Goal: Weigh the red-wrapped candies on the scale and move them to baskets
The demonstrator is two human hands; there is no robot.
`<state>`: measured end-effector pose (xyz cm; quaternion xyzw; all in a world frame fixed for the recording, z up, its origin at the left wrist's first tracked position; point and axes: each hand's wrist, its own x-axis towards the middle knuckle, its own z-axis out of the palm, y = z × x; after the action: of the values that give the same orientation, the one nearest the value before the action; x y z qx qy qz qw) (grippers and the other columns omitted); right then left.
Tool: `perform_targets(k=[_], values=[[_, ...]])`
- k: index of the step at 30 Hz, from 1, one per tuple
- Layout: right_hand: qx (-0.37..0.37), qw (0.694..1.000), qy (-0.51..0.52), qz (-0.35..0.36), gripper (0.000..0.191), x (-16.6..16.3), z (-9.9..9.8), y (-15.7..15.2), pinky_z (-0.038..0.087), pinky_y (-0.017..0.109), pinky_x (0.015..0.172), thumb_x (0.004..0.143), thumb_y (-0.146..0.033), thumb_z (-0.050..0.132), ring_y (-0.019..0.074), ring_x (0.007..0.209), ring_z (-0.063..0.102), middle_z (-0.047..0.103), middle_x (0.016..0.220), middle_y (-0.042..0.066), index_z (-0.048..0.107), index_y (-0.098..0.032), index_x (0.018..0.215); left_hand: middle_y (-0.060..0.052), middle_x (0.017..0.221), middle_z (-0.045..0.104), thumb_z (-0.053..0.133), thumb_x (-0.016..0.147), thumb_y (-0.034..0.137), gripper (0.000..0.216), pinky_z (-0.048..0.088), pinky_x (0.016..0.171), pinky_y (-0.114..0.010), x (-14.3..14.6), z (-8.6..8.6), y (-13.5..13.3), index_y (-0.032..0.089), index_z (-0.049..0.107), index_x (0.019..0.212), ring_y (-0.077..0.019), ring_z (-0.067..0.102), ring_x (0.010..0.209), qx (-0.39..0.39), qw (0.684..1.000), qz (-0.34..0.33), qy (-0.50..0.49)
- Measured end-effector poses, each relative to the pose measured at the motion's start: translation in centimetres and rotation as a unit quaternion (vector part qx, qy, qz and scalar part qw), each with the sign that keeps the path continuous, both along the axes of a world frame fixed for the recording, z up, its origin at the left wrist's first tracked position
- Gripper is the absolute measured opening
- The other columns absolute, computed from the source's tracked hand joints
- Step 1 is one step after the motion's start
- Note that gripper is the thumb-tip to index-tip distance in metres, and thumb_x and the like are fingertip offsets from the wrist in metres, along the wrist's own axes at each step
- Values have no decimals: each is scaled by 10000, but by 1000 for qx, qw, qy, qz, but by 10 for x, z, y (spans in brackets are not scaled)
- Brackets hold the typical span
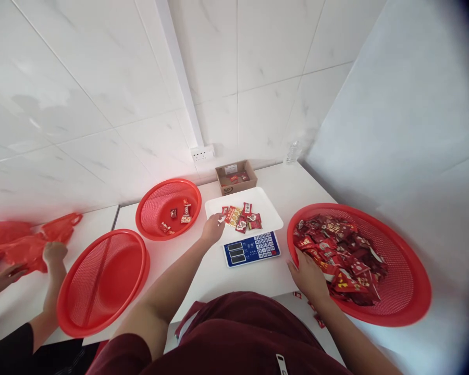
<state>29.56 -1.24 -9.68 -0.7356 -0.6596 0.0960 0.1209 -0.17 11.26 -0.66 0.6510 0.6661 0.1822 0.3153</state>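
My left hand [213, 229] is closed at the left side of a white scale tray [271, 211], its fingertips pinched on a small red-and-white snack packet [222, 217]. Beside it on the tray lie several red packets [252, 217] and a yellow-and-red one [233, 215]. The scale's blue keypad panel [252, 249] faces me below the tray. My right hand [310, 276] is at the near left rim of a large red basket [408, 271], thumb outside and fingers over the edge. Dark red snack packets [344, 255] are heaped in that basket, touching the fingers.
A red basket [140, 216] with a few packets stands left of the scale; another red basket [105, 281] is nearer. Behind the scale sits a cardboard box [224, 187]. A clear bottle [293, 151] stands by the wall. Far left, another person's hands [54, 252] handle red plastic bags [27, 250].
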Motion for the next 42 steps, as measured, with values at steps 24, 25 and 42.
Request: perform_targets(k=[24, 25, 42], values=[[3, 999, 53, -9, 475, 3, -7, 0, 425, 433, 947, 862, -322, 377, 294, 1132, 548, 604, 1200, 195, 493, -87, 1257, -50, 1429, 413, 484, 844, 212, 542, 336, 1059, -359, 25, -1, 12, 239, 382, 1376, -218, 406, 1280, 70, 991, -112, -4], [6, 998, 55, -10, 472, 3, -7, 0, 428, 433, 942, 860, -323, 380, 293, 1129, 550, 607, 1195, 192, 495, -94, 1257, -62, 1424, 414, 489, 840, 215, 536, 342, 1056, -367, 23, -4, 1, 229, 392, 1367, -222, 406, 1278, 72, 991, -107, -16], [-26, 999, 38, -7, 489, 2, 3, -1, 426, 410, 929, 866, -327, 350, 300, 1105, 554, 597, 1183, 209, 468, -57, 1256, -79, 1014, 619, 438, 845, 288, 310, 470, 832, -341, -75, -63, -148, 209, 570, 1115, -187, 592, 841, -60, 993, 101, -26]])
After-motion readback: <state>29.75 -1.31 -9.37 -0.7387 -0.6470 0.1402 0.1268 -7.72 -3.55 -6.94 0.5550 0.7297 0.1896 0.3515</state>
